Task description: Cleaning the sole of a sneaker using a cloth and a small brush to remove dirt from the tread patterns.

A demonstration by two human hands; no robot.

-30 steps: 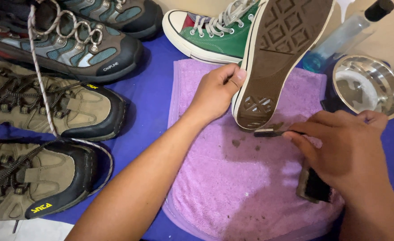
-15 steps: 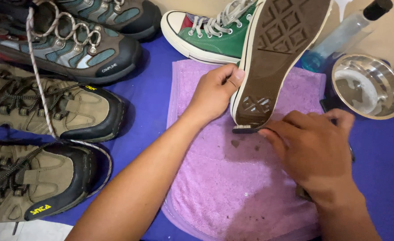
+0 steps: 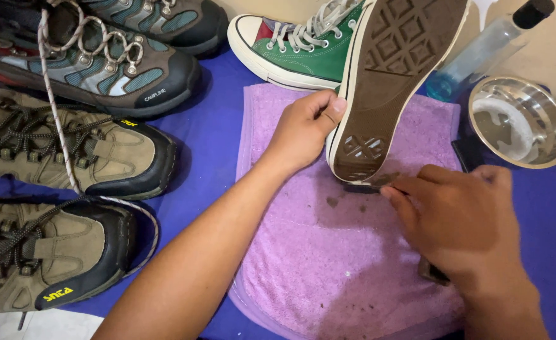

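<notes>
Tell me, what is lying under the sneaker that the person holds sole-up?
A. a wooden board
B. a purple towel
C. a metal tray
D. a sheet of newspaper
B: the left hand tilts the green sneaker sole-up over a purple towel spread on the blue table cover, specked with dark crumbs.

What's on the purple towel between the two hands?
In the head view, the heel of the upturned sneaker stands there, with the dark brush at its edge. The left hand steadies it; the right hand holds the brush above the dirt-specked towel.
</notes>
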